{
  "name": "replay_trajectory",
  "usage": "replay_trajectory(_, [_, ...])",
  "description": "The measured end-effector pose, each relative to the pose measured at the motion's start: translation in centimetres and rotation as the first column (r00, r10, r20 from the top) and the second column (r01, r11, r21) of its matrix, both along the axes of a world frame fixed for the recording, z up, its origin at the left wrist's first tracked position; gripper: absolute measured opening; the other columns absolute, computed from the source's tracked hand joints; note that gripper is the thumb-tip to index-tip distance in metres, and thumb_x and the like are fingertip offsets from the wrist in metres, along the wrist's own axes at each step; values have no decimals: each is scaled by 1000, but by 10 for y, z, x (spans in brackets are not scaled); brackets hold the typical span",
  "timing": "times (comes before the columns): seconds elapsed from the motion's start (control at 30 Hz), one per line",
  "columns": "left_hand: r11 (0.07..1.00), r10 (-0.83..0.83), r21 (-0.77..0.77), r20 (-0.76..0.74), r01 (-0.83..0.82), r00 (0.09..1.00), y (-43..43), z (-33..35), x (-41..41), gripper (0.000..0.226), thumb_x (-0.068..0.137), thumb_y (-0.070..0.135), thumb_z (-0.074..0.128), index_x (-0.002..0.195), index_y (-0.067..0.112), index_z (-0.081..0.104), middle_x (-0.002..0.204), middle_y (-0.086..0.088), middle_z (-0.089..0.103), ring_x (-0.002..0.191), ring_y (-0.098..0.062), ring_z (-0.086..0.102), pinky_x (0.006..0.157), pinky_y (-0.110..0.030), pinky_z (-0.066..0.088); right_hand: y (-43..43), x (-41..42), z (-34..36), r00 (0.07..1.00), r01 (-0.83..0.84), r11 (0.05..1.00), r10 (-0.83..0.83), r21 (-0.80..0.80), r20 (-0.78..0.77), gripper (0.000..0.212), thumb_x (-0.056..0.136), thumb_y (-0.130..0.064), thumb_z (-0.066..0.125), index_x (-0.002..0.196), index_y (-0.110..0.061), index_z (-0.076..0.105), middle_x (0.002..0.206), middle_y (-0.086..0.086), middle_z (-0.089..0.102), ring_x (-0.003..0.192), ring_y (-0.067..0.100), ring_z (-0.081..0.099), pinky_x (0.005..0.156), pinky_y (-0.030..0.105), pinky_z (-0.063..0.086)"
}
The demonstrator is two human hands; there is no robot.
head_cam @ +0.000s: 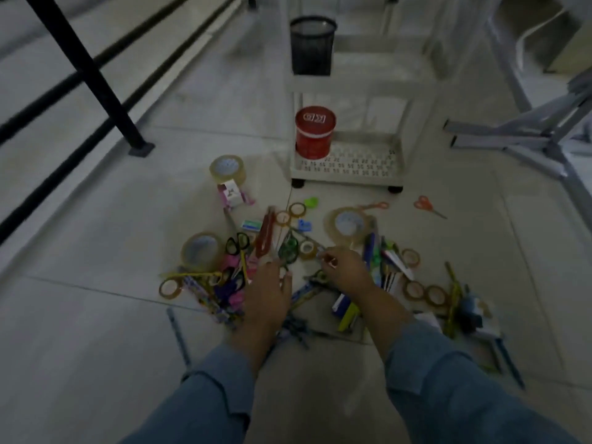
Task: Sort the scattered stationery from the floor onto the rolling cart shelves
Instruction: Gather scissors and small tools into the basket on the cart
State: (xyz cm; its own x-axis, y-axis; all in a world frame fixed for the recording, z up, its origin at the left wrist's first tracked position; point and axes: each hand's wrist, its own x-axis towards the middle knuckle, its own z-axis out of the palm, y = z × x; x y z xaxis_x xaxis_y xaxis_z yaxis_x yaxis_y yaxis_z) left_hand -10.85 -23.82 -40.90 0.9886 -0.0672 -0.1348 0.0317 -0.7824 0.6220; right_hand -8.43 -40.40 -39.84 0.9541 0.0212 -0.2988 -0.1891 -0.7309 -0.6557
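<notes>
Dim, underexposed frame, bluish-grey cast. Soft overall; upper corners blurred. Wide-angle bending of railing (86, 72) at upper left. No hard shadows; faint glare on floor tiles (96, 225).

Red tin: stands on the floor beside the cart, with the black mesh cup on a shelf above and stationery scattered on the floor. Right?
No. The head view shows the red tin on the cart's bottom shelf, not on the floor. The black mesh cup is on a shelf above, with stationery scattered on the floor.

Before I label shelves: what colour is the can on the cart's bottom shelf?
Red can, head view.
</notes>
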Motion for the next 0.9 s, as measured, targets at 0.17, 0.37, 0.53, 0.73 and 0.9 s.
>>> replay_trajectory(0.17, [999, 9, -53, 17, -8, 1000, 11, -48, -1, 35, 98, 24, 41, 128, 11, 54, 123, -9, 59, 113, -25, 54, 94, -36, 45, 12, -13, -50, 1000, -29, 996, 29, -88, 1, 24, 95, -5, 46, 111, -2, 62, 111, 20, 57, 93, 31, 54, 83, 35, 41])
replay_trajectory(0.37, [993, 110, -38, 67, -108, 992, 4, -65, 10, 31, 97, 21, 41, 121, 10, 56, 117, -9, 59, 108, -27, 54, 86, -39, 47, 22, -39, -76, 970, 66, 992, -39, -106, 241, 25, 89, -5, 52, 112, -4, 64, 113, 16, 58, 107, 30, 51, 93, 33, 39])
replay_trajectory(0.53, [997, 19, 68, 20, -21, 1000, 13, -65, 0, 32, 97, 23, 40, 126, 14, 52, 128, -5, 53, 119, -25, 45, 98, -40, 41, 41, -56, -78, 971, -78, 984, 111, -159, 210, 29, 85, -12, 46, 106, -4, 66, 107, 16, 59, 101, 32, 53, 82, 34, 40])
replay_trajectory(0.73, [955, 63, 278, 158, -105, 986, 62, -64, 9, 30, 92, 15, 46, 119, 11, 58, 120, -10, 59, 111, -33, 51, 91, -43, 42, 73, -23, -67, 964, -121, 989, 139, -89, 226, 26, 89, -10, 51, 112, -7, 65, 110, 15, 58, 102, 31, 52, 85, 33, 39])
replay_trajectory(0.9, [959, 184, 184, 170, -215, 968, 86, -62, 38, 30, 93, 18, 49, 120, 8, 58, 123, -12, 57, 115, -32, 48, 94, -43, 39, 90, 7, -61, 977, -92, 988, 113, -120, 180, 25, 92, -10, 50, 111, -6, 65, 111, 16, 59, 103, 30, 53, 86, 34, 42])
